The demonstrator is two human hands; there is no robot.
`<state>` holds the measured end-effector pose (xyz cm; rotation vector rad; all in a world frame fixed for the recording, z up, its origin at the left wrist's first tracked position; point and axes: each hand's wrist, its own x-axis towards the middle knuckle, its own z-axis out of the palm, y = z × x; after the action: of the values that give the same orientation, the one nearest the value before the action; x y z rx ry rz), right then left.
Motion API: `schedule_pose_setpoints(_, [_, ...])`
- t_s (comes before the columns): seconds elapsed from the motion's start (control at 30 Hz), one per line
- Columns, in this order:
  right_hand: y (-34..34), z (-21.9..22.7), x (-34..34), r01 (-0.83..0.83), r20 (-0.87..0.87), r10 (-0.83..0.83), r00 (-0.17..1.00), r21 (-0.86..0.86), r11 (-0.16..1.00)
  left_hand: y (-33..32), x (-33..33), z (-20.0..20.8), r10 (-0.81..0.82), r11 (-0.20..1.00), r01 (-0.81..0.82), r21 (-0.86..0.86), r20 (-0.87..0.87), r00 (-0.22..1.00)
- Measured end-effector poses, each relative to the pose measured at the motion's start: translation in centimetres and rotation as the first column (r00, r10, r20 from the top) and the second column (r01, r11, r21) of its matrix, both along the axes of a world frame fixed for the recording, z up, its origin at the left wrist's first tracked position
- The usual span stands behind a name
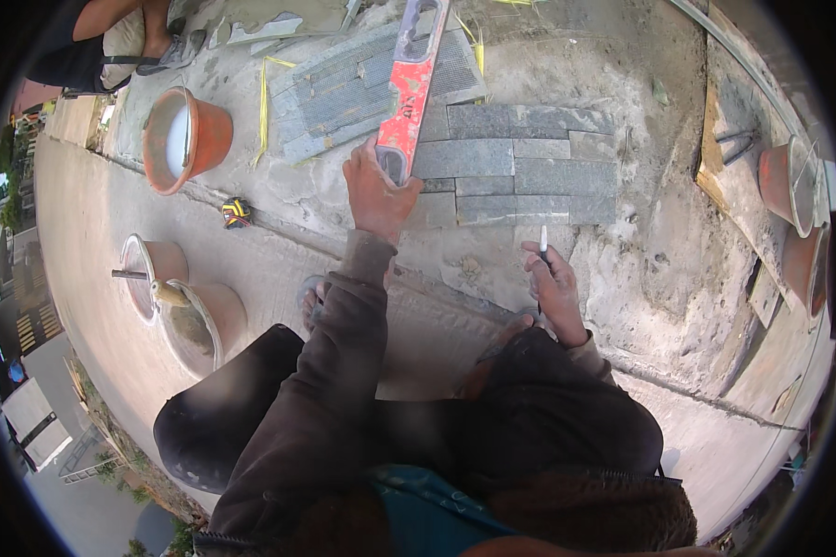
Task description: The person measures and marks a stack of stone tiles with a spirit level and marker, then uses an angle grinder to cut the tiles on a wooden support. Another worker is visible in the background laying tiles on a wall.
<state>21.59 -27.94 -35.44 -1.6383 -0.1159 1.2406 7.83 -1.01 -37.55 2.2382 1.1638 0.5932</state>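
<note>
My left hand (pixel 379 197) is closed around the near end of a red spirit level (pixel 411 104), at its handle opening. The level points away from me, tilted slightly right, and its far end runs out of the picture's top. It passes over the grey stone strip tiles, with one patch of tiles (pixel 553 176) to its right and another ribbed patch (pixel 330 97) mostly to its left. In my right hand (pixel 557 295) is a slim black-and-white marker (pixel 543 243), pinched with its white end pointing away from me. This hand is just nearer to me than the right-hand tiles.
An orange bucket (pixel 212 139) of whitish liquid stands at the left, with a yellow-black tape measure (pixel 236 213) nearby. Two more buckets (pixel 225 311) sit closer to me. Buckets (pixel 773 181) and a board are at the far right. Another person's foot (pixel 176 51) shows at the upper left.
</note>
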Motion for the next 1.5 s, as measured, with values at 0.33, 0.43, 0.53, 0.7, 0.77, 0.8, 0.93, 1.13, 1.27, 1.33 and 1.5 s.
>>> schedule_pose_setpoints(0.33, [2.3,1.4,0.3,0.205,-0.341,-0.112,0.933,0.251,0.946,14.0,-5.4,-3.4,-0.196,0.979,0.203,0.002,-0.240,0.951])
schedule_pose_setpoints(0.43, [2.6,1.3,1.0,0.245,-0.441,-0.089,0.893,0.310,0.919,15.2,-7.7,-6.5,-0.213,0.967,0.239,0.084,-0.247,0.945])
schedule_pose_setpoints(0.53, [2.6,1.8,1.0,0.276,-0.464,-0.104,0.880,0.320,0.906,15.8,-7.8,-8.0,-0.241,0.929,0.286,0.237,-0.201,0.949])
schedule_pose_setpoints(0.7, [2.5,2.3,0.3,0.016,-0.059,-0.003,0.998,0.225,0.974,1.8,3.3,3.1,-0.409,0.878,0.435,-0.199,0.158,0.899])
schedule_pose_setpoints(0.77, [3.3,3.1,0.5,-0.094,0.087,0.078,0.993,0.199,0.976,-3.0,5.3,5.2,-0.310,0.528,0.566,-0.633,0.477,0.822])
schedule_pose_setpoints(0.8, [3.6,3.2,0.5,-0.148,0.178,0.115,0.977,0.188,0.971,-3.8,5.7,5.9,-0.370,0.483,0.577,-0.658,0.444,0.816])
schedule_pose_setpoints(0.93, [3.7,2.2,-0.4,-0.176,0.386,0.087,0.918,0.203,0.963,-6.0,5.7,5.8,-0.331,0.343,0.529,-0.776,0.427,0.842])
schedule_pose_setpoints(1.13, [3.8,2.9,0.6,-0.223,0.615,0.128,0.778,0.081,0.971,-7.0,5.9,5.3,0.014,0.503,0.402,-0.765,0.473,0.881])
schedule_pose_setpoints(1.27, [2.5,1.4,1.5,-0.195,0.817,-0.016,0.576,0.157,0.968,-4.4,5.8,6.4,0.084,0.491,0.374,-0.787,0.470,0.879])
schedule_pose_setpoints(1.33, [2.4,2.4,2.1,-0.051,0.814,-0.097,0.572,0.153,0.987,-4.8,6.0,6.2,0.196,0.326,0.421,-0.847,0.496,0.846])
schedule_pose_setpoints(1.5, [3.8,5.0,2.8,0.379,0.196,-0.589,0.784,0.600,0.705,-6.7,6.0,5.5,0.304,0.060,0.479,-0.876,0.473,0.827])
